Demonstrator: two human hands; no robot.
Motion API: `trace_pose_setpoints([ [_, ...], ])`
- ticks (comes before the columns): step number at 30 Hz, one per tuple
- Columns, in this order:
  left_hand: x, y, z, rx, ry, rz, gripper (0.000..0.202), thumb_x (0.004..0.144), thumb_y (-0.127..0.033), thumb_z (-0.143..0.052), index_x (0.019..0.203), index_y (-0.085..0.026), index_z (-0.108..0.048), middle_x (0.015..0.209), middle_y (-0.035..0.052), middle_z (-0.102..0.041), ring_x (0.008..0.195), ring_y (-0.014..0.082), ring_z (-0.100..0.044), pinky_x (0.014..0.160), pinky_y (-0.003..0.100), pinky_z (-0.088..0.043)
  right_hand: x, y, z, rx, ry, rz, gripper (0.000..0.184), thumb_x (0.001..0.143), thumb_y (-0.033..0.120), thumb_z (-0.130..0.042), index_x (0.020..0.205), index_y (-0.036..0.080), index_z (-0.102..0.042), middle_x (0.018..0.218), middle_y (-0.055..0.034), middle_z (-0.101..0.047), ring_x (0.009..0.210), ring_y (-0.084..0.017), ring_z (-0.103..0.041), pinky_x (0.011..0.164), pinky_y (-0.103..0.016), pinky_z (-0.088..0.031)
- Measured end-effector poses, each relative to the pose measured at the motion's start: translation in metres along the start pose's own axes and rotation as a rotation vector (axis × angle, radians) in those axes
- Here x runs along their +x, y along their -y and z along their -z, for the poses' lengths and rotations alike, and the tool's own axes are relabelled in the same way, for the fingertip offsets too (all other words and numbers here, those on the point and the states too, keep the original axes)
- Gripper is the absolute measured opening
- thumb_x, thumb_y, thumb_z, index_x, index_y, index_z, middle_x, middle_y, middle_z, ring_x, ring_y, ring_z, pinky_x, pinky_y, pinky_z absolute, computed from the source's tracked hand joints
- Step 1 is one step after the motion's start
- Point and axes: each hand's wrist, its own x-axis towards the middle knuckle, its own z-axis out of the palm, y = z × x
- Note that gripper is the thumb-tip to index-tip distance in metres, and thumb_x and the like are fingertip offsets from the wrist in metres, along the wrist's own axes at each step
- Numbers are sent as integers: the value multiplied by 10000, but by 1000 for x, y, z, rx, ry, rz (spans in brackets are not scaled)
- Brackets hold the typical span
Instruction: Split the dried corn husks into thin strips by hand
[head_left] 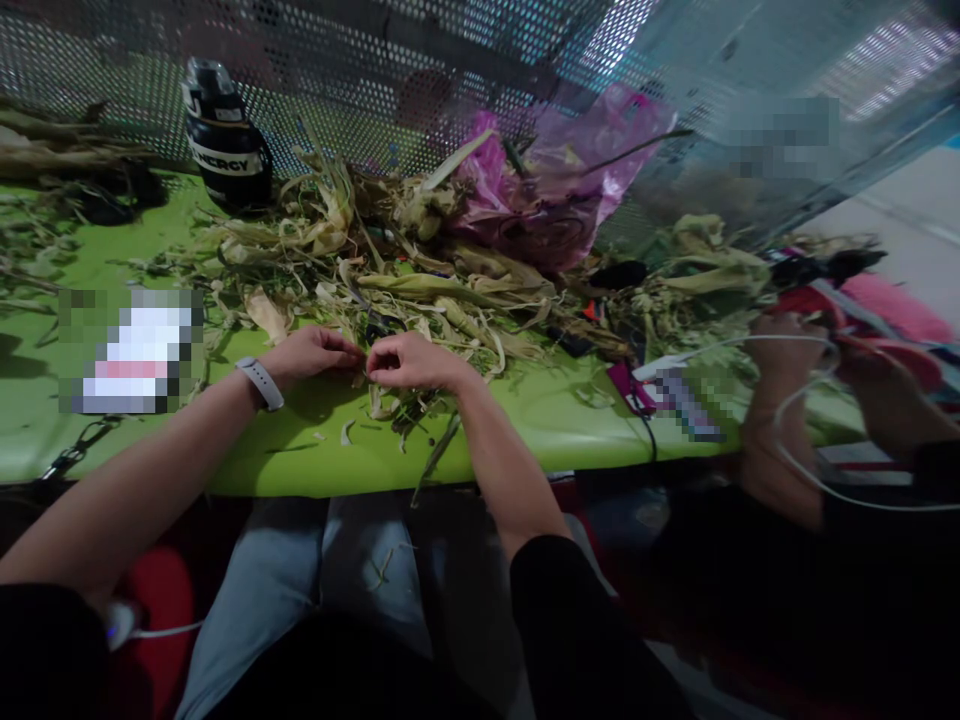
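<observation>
Over the near part of the green table top, my left hand and my right hand meet, fingertips nearly touching. The fingers of each are drawn together in a pinch. Whatever lies between them is too small to make out. Behind my hands spreads a heap of dry husks and leafy scraps. A dark-handled tool, perhaps scissors, lies partly buried just beyond my fingertips. Small green and pale trimmings are scattered below my right hand.
A black bottle stands at the back left, beside a perforated metal panel. A pink plastic bag rests behind the heap. A blurred-out phone lies left. At right, a co-worker's hands are near a white cable.
</observation>
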Motion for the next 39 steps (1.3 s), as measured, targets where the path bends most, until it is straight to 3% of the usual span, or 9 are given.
trace_pose_setpoints([
  [3,1,2,2,30,11,-32,229,678,-334,-780,858,-194,-775,785,16,-765,704,138,-686,747,258,-542,0,2,0,14,-17,-6,131,718,152,-582,815,136,-669,728,3,-614,654,-98,-499,650,-243,-380],
  [7,0,3,3,16,11,-76,229,660,-321,-790,833,-179,-739,822,18,-764,771,143,-698,818,272,-536,2,3,-1,-11,-255,-24,177,693,172,-572,859,150,-628,844,-24,-625,694,-117,-516,670,-260,-401],
  [9,-1,2,2,17,13,-93,245,654,-313,-792,838,-167,-723,834,26,-761,800,153,-701,843,287,-532,5,1,-4,13,-290,-50,243,680,177,-567,920,157,-598,877,-25,-631,678,-116,-512,664,-262,-406],
  [15,-1,2,5,88,42,-149,277,656,-331,-783,859,-155,-717,854,47,-756,816,164,-694,847,304,-529,15,-13,-13,1,-243,-16,324,687,174,-551,1009,162,-587,1009,-44,-654,688,-108,-513,693,-265,-419],
  [23,-2,3,12,272,-30,-236,294,685,-388,-766,873,-161,-764,873,57,-763,814,180,-680,796,290,-515,16,-14,-13,-62,-186,-17,274,727,192,-596,996,150,-620,919,-32,-657,691,-110,-508,688,-265,-411],
  [39,-17,-9,3,957,-160,-488,284,837,-214,-574,1042,-190,-770,991,78,-757,846,195,-659,777,272,-439,17,-16,-10,-38,-165,-3,329,736,146,-581,1060,123,-636,961,-62,-683,755,-127,-552,712,-261,-431],
])
